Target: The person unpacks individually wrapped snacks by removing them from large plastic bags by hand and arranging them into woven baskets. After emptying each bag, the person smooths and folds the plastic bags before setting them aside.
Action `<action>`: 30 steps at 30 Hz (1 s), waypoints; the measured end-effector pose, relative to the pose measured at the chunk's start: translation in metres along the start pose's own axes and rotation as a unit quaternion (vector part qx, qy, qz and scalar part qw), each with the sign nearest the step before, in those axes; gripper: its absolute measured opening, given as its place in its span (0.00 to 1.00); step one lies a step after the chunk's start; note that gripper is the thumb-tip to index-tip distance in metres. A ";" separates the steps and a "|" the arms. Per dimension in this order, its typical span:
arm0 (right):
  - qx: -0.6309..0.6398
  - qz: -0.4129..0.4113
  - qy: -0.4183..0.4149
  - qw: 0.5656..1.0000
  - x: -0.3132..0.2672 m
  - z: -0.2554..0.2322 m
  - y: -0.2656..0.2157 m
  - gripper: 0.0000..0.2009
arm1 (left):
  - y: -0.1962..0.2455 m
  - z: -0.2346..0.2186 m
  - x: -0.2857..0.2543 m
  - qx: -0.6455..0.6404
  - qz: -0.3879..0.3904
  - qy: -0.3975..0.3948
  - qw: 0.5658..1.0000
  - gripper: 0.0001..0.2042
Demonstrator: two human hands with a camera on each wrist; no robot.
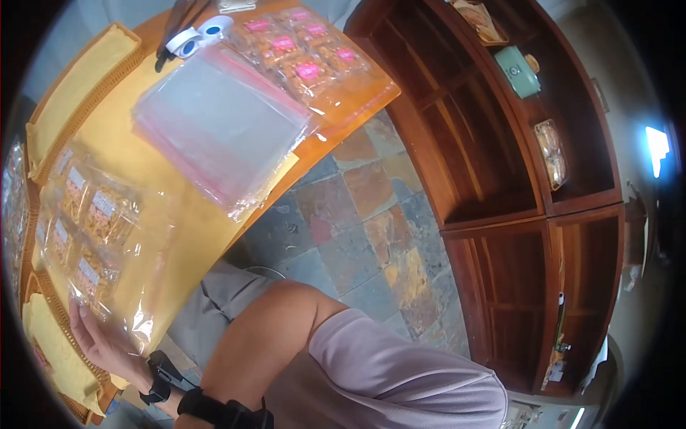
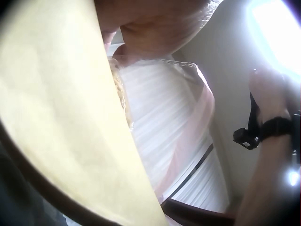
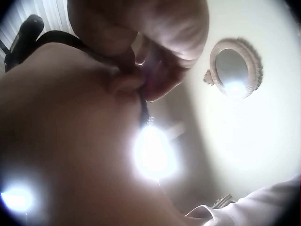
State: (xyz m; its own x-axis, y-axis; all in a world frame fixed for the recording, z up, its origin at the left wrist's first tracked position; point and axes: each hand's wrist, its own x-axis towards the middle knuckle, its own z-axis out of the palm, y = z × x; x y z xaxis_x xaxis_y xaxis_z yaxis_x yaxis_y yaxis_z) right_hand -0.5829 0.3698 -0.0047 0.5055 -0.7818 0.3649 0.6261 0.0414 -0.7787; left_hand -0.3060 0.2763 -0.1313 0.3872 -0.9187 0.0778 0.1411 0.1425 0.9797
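My left hand rests against the near edge of a clear plastic bag, its fingers fairly straight. Inside that bag lie several snack packets with white labels. In the left wrist view the left hand is at the bag's edge beside the yellow tabletop, and the bag's pinkish strip shows. My right hand is raised, seen close up in the right wrist view with bent fingers against skin. Whether it holds anything I cannot tell. It lies outside the head view; only its forearm and wrist strap show there.
A stack of empty clear bags lies on the table. Pink-labelled snack packets, tape rolls and a dark-handled tool sit behind it. Woven chair backs border the table; wooden shelves stand to the right.
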 end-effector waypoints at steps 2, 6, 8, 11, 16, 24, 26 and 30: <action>0.001 -0.001 0.008 1.000 0.000 -0.004 -0.002 0.17 | 0.000 0.001 0.001 0.000 0.001 0.005 1.000 0.17; 0.005 -0.002 0.025 1.000 -0.001 -0.005 -0.006 0.18 | -0.002 -0.003 0.003 0.017 0.002 0.017 1.000 0.17; 0.008 0.000 0.033 0.999 -0.001 -0.006 -0.007 0.18 | -0.002 -0.002 0.003 0.021 -0.003 0.021 1.000 0.17; 0.015 0.003 0.042 0.999 0.000 -0.006 -0.008 0.18 | 0.000 -0.002 0.003 0.034 -0.008 0.032 0.999 0.17; 0.026 0.005 0.056 0.998 0.004 -0.005 -0.009 0.19 | 0.000 -0.003 0.002 0.032 0.000 0.020 0.999 0.17; 0.053 -0.003 0.063 0.997 0.017 -0.004 -0.005 0.20 | -0.008 -0.011 0.007 0.015 0.010 0.004 1.000 0.17; 0.060 0.003 0.067 0.996 0.019 -0.005 -0.004 0.20 | -0.007 -0.010 0.005 0.011 -0.003 0.009 1.000 0.17; 0.073 0.006 0.082 0.994 0.020 -0.005 -0.003 0.20 | -0.003 -0.006 0.003 -0.004 -0.033 0.023 0.999 0.17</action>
State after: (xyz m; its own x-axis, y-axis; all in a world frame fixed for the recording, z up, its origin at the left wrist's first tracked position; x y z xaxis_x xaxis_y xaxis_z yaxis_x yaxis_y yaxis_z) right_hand -0.5775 0.3509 0.0024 0.4180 -0.8707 0.2591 0.7056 0.1315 -0.6963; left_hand -0.2997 0.2754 -0.1354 0.4184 -0.9082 0.0037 0.1754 0.0848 0.9808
